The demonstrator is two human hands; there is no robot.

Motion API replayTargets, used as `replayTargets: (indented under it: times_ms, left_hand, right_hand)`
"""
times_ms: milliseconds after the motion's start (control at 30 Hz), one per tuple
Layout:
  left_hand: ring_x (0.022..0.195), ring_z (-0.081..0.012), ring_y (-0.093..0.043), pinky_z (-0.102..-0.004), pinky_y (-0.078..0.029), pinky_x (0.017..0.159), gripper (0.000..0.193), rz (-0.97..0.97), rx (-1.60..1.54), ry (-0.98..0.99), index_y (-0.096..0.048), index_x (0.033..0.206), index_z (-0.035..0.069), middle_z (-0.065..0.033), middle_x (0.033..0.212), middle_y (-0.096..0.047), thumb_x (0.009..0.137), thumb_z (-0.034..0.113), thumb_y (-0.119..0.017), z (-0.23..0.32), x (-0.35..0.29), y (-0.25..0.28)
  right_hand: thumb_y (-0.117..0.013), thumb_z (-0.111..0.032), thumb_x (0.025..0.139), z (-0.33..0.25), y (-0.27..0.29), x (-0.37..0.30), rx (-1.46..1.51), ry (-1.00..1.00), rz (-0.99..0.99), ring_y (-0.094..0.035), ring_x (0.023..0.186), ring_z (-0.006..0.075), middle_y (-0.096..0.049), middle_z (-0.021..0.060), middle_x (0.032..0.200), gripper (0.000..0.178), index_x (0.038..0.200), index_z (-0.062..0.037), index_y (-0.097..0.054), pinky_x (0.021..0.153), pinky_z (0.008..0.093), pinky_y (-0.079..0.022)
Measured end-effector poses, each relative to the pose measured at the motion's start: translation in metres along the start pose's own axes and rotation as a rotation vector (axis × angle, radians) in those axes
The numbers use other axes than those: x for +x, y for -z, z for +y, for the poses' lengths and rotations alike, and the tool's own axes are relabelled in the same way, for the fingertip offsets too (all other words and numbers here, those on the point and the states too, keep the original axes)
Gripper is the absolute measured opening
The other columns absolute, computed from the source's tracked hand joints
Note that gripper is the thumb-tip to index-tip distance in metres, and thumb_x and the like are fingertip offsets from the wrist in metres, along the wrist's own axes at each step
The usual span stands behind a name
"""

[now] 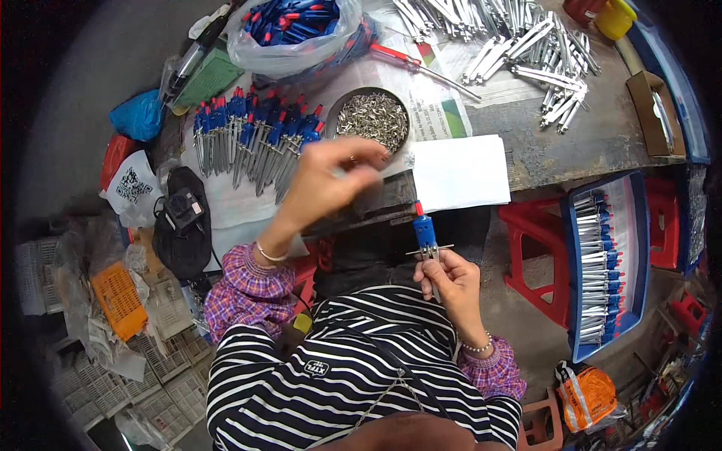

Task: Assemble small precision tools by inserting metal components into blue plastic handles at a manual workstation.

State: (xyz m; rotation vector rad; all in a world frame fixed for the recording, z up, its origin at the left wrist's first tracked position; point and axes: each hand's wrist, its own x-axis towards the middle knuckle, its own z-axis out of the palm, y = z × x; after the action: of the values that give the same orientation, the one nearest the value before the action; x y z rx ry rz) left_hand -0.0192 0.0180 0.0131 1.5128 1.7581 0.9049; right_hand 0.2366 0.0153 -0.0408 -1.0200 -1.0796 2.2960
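My right hand (450, 279) grips a small metal tool with a blue handle and red tip (425, 233), upright, with a thin metal pin across it. My left hand (331, 180) is raised and blurred over the table edge, just below a round bowl (338, 107) of small metal parts, fingers pinched together; whether it holds a part I cannot tell. A row of like blue-handled tools (252, 135) lies on the table left of the bowl.
A clear bag of blue parts (293, 26) and a pile of metal pieces (519, 45) lie at the back. White paper (460, 171) covers the table edge. A blue tray (639, 248) of finished tools rests on red stools (530, 240) at right. Orange crate (119, 299) at left.
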Motion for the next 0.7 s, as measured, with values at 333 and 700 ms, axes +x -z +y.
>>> replayTargets:
  times_ms: [333, 700]
  left_hand:
    - [0.068, -0.0205, -0.058, -0.0284, -0.045, 0.061, 0.012, 0.235, 0.468, -0.163, -0.065, 0.082, 0.001, -0.0086, 0.076, -0.062, 0.071, 0.003, -0.067, -0.034, 0.029, 0.008]
    - [0.069, -0.0076, -0.060, -0.0202, -0.047, 0.063, 0.008, 0.223, -0.263, 0.063, -0.066, 0.085, -0.001, -0.0025, 0.078, -0.066, 0.078, -0.002, -0.065, -0.021, 0.021, 0.003]
  right_hand:
    - [-0.054, -0.007, 0.090, 0.004, 0.000, 0.005, 0.017, -0.026, -0.015, -0.052, 0.054, 0.0036, -0.062, 0.0036, 0.070, 0.013, 0.088, 0.0032, -0.061, 0.048, 0.0175, -0.044]
    - [-0.053, -0.009, 0.092, 0.008, 0.003, 0.010, 0.051, -0.051, 0.009, -0.051, 0.056, 0.0051, -0.061, 0.0051, 0.074, 0.018, 0.101, 0.0055, -0.059, 0.048, 0.0186, -0.043]
